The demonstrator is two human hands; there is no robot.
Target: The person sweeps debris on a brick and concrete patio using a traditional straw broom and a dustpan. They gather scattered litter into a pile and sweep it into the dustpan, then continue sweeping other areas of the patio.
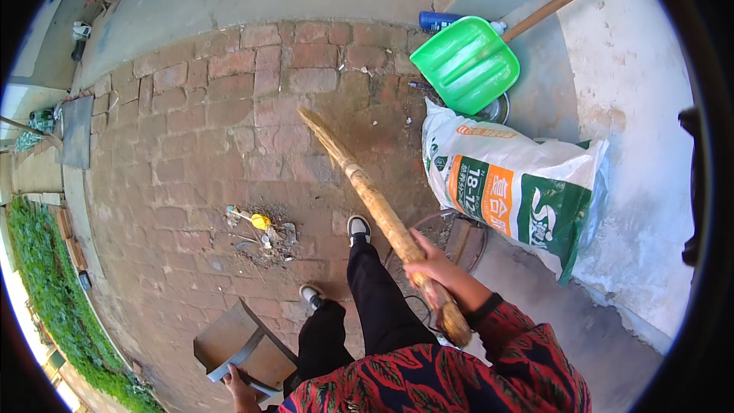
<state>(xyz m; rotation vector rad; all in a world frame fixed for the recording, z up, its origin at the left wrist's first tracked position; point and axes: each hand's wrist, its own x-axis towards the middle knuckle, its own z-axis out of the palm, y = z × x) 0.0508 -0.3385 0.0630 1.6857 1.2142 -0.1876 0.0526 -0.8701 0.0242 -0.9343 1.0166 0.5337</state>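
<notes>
My right hand (437, 264) is wrapped round a tan straw hand broom (371, 195). The broom slants up and left over the brick floor, its thick butt end near my sleeve. At lower left, my left hand (243, 391) grips the handle of a boxy metal dustpan (229, 333), held beside my left leg; part of that hand is cut off by the lower edge. Ahead of my feet lies a small litter pile (264, 241) of twigs and scraps, with a crumpled yellow piece (261, 222) on it. Neither the broom tip nor the dustpan touches the pile.
A full white and green sack (508, 183) leans by the wall on the right. Behind it a green shovel (470, 65) with a wooden handle stands near a blue bottle (438, 21). Green plants (61, 298) grow past the paving's left edge. A grey mat (76, 131) lies far left.
</notes>
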